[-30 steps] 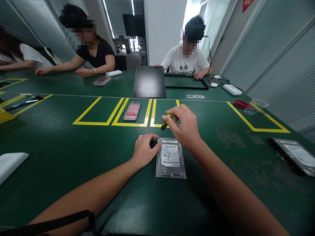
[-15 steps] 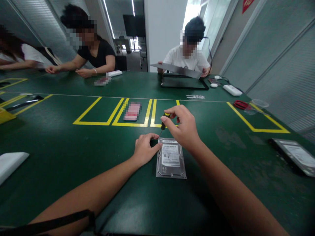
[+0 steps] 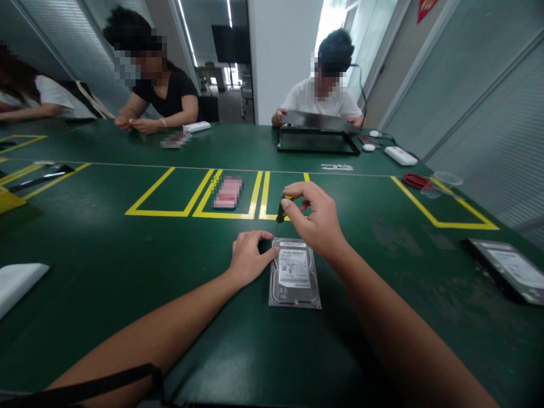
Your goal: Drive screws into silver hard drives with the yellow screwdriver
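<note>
A silver hard drive point(image 3: 295, 277) with a white label lies flat on the green table. My left hand point(image 3: 251, 258) grips its upper left edge, thumb on top and fingers reaching to the far corner. In my right hand point(image 3: 317, 218) is a small black-and-yellow screwdriver point(image 3: 280, 211), pinched by the handle between thumb and fingers. Its thin shaft slants down to the drive's far left corner, beside my left fingertips. Whether the tip sits in a screw is too small to tell.
Another hard drive point(image 3: 510, 269) lies at the right. Yellow tape point(image 3: 225, 215) outlines rectangles ahead, one around a blurred pink object point(image 3: 228, 192). A white object point(image 3: 19, 286) is at the left. Across the table, a person holds a grey sheet point(image 3: 317, 118) above a black frame point(image 3: 318, 152).
The screwdriver handle has tilted slightly in my right fingers; my left hand and the drive stay put. Across the table, the grey sheet is tipped differently and another person's hands have come together.
</note>
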The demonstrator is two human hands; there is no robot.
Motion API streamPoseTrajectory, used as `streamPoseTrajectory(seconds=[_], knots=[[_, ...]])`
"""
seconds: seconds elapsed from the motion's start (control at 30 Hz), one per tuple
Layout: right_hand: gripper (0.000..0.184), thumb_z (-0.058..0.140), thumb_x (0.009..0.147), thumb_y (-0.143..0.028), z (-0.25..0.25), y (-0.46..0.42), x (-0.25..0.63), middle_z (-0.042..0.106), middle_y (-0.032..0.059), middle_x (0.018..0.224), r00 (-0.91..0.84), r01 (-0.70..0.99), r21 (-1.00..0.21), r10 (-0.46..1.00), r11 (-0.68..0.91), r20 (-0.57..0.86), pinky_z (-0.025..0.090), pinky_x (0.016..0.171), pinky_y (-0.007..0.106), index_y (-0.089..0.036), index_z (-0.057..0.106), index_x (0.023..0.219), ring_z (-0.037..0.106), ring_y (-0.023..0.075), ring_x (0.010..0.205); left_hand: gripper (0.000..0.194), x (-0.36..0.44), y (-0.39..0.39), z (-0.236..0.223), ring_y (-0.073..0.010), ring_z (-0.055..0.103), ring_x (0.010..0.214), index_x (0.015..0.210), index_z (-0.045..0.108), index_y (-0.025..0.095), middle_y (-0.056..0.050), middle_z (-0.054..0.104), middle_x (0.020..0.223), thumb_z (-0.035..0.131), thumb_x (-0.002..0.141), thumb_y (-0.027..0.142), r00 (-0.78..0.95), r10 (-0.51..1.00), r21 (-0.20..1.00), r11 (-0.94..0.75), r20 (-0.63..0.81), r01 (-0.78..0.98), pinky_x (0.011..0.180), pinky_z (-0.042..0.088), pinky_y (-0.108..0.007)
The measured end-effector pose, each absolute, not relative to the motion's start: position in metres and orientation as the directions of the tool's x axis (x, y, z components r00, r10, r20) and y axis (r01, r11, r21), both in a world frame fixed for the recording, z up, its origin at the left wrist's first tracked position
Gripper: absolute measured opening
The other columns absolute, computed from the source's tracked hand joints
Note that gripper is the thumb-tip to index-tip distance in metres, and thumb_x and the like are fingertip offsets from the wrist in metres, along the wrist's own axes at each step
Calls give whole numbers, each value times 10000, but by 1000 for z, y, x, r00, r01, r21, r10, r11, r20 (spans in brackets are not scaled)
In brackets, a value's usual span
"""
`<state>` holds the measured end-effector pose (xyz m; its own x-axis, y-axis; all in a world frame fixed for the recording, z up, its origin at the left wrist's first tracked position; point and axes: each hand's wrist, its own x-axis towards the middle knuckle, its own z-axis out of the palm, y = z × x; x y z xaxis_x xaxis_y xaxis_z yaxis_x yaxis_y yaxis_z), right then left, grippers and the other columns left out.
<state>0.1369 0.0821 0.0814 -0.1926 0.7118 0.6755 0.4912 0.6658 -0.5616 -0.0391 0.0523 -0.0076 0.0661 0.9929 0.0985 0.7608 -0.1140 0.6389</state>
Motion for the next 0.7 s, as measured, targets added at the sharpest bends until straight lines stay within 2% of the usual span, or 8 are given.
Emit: streamPoseTrajectory(seconds=[0.17,0.3,0.4,0.57,0.7], knots=[[168,586,899,-349,80,85,136,627,34,910,-165,509,-526,677,682,718,424,741,289,-188,629,911,555,156,861,292,-40,52,-7,-287,540,1156,1071,673,280,-7,699,1151,695,815,420,70,993,653,-116,96,748,1007,395,-457],[196,539,899,-263,77,84,136,670,35,1006,-152,498,-556,698,666,700,430,750,295,-183,656,1035,587,154,893,293,-40,53,-8,-280,541,1156,1072,669,280,-3,696,1160,696,814,417,72,993,656,-118,97,745,1011,393,-450],[214,512,911,-235,76,84,136,681,30,1026,-156,473,-576,707,667,690,441,749,290,-185,674,1041,598,155,927,291,-40,53,-9,-273,540,1152,1075,670,280,2,696,1157,691,818,415,77,992,655,-121,96,746,1012,391,-447],[132,654,878,-299,75,88,134,635,17,899,-156,432,-500,608,750,778,441,737,281,-177,666,928,563,143,854,301,-39,53,-8,-273,542,1151,1076,670,279,2,693,1149,690,813,425,73,993,643,-117,94,757,1009,393,-444],[84,648,873,-245,75,88,134,637,9,885,-161,450,-475,592,756,790,433,730,286,-178,657,923,560,136,827,303,-39,53,-9,-273,541,1153,1075,668,278,-1,692,1147,688,814,430,75,993,640,-116,92,760,1010,390,-445]])
